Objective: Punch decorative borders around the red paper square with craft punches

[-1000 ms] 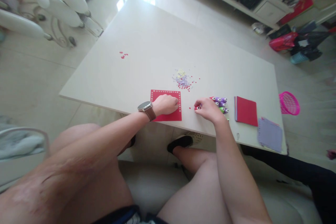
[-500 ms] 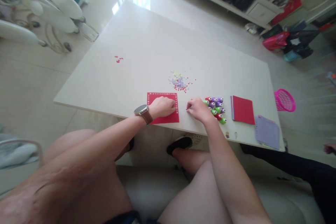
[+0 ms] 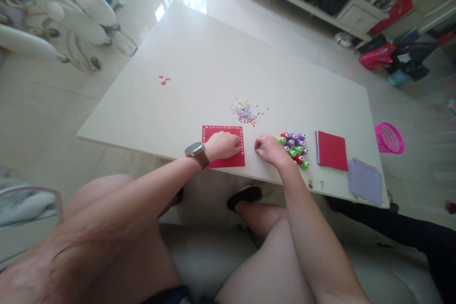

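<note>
Since a second ago, my right hand [image 3: 267, 147] has shifted left to a red bit [image 3: 255, 149] at frame centre; its fingertips bunch together, but I can't tell whether they pinch it. My left hand [image 3: 223, 145], curled, rests on the red card [image 3: 234, 160] alongside. I judge this a pickup, calling for a light grip.

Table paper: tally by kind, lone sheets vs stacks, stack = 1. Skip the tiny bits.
Lone sheets: 1 (red sheet under the left hand)
Stacks: 2 (red-topped stack, lilac-topped stack)
Total: 3
</note>
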### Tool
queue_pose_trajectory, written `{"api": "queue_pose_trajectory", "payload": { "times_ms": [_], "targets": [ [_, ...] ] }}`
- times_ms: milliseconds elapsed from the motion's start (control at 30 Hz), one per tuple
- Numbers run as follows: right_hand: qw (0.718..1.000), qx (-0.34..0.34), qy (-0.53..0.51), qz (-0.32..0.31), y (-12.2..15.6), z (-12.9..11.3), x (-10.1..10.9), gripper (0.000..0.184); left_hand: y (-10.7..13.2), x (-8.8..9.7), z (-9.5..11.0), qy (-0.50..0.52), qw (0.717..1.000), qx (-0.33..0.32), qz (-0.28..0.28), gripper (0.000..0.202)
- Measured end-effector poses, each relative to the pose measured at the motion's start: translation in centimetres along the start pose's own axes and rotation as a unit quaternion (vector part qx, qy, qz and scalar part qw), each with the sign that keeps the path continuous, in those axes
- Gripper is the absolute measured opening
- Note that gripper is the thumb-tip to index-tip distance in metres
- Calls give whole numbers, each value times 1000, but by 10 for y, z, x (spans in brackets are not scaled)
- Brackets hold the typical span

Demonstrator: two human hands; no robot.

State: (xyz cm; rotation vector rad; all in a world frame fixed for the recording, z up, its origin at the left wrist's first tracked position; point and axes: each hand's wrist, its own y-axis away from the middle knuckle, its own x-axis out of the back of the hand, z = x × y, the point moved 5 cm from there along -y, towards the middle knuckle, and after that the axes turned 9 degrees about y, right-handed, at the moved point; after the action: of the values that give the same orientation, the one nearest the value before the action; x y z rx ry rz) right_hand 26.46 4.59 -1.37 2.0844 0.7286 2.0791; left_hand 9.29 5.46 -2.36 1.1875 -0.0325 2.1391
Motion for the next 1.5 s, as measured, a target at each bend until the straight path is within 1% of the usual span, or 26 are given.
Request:
{"api": "queue_pose_trajectory", "payload": {
  "times_ms": [300,633,767,867,933,1000,1100,1200,1333,1433,1500],
  "targets": [
    [1000,25,-11,-4,1,-2,0,18,-1,-1,-1,10,1000,-1,3,30],
    [998,48,-48,-14,4,-5,-2,15,0,0,-1,-6,1000,-20,16,26],
    [995,52,-82,-9,5,-6,1,16,0,6,-2,15,999,-32,41,24],
    [989,59,-133,12,5,-7,5,15,-1,13,-4,66,995,-34,69,18],
    [979,66,-190,41,5,-7,9,12,-4,16,-5,122,989,-28,83,15],
    [959,68,-266,65,5,-9,13,9,-8,16,-6,195,977,-28,87,13],
    [917,51,-389,78,3,-11,16,21,-16,16,-9,313,946,-29,83,13],
    [877,21,-473,76,2,-13,16,33,-21,16,-12,394,916,-27,68,15],
    [851,-13,-518,85,-1,-12,18,41,-22,17,-12,450,892,-25,41,17],
    [838,-29,-537,92,-3,-12,20,43,-20,19,-13,476,878,-28,47,15],
    [834,-35,-542,94,-5,-14,22,44,-19,21,-14,491,869,-37,51,14]
  ]
}}
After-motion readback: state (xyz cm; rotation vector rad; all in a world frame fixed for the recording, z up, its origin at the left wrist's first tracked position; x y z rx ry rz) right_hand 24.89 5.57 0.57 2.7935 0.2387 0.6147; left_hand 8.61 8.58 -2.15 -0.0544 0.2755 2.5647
